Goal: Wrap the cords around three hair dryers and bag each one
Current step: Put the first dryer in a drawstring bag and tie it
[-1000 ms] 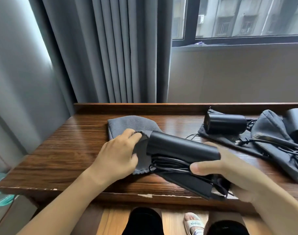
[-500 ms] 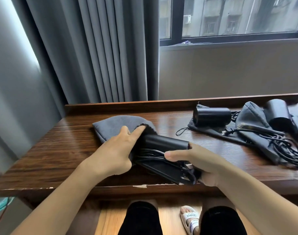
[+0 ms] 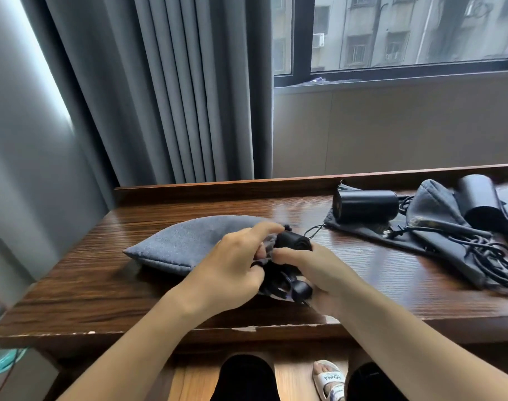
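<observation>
Tabletop: I see dark wood with a raised back edge, set under a window beside grey curtains.
Grey bag: it lies on its side left of centre on the tabletop, bulging, its mouth turned toward my hands.
Spare bags: I see dark fabric lying at the right, under the two loose dryers.
Second hair dryer: it lies on its side on the spare fabric, well apart from my hands.
Third hair dryer: at the far right edge, partly blurred, with a loose cord tangled in front of it.
Left hand: my fingers are curled and pinch the rim of the grey bag's mouth.
Right hand: my fingers curl round the first hair dryer.
First hair dryer: mostly inside the grey bag; only its black end and wound cord show between my hands.
</observation>
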`<state>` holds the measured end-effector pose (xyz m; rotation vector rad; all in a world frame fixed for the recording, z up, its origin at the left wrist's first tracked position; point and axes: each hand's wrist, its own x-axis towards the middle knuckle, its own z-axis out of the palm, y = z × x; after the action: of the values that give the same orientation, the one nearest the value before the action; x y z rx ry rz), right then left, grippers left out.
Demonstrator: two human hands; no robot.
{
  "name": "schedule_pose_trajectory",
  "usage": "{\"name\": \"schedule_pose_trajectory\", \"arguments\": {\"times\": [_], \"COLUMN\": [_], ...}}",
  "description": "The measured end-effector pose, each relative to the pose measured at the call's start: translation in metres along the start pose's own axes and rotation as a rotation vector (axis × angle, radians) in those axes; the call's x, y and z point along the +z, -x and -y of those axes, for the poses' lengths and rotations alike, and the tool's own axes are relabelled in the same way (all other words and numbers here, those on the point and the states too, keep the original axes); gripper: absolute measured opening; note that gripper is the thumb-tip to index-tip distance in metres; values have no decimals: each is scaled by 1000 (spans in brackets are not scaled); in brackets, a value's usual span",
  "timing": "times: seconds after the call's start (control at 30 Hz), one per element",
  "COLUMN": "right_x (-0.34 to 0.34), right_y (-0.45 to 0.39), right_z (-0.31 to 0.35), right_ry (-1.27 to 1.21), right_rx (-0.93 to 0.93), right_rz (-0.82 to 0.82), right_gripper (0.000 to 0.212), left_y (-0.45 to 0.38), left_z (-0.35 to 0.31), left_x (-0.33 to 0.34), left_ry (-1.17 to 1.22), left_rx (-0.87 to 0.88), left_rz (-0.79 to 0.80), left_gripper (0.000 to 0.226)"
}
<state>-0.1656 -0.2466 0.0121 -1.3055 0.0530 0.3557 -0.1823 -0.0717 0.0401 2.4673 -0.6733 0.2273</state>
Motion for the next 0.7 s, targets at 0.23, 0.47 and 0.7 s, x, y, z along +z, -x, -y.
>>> {"name": "schedule_pose_trajectory", "arguments": {"times": [0.23,0.47,0.7], "right_x": [9,21,18], "right_y": [-20,-24,-28], "right_z": [2,-1,-5], "right_ry": [-109,-46,-35], "right_rx": [118,42,21], "right_rz": [35,159,48], "right_gripper": [31,18,19], "left_y": [5,11,20], "left_z": [5,8,29], "left_x": [1,12,-9], "left_ry": [154,356,-118], "left_rx": [-32,45,119], "left_rz": [-134,-173,-272], "left_gripper": [72,69,42]}}
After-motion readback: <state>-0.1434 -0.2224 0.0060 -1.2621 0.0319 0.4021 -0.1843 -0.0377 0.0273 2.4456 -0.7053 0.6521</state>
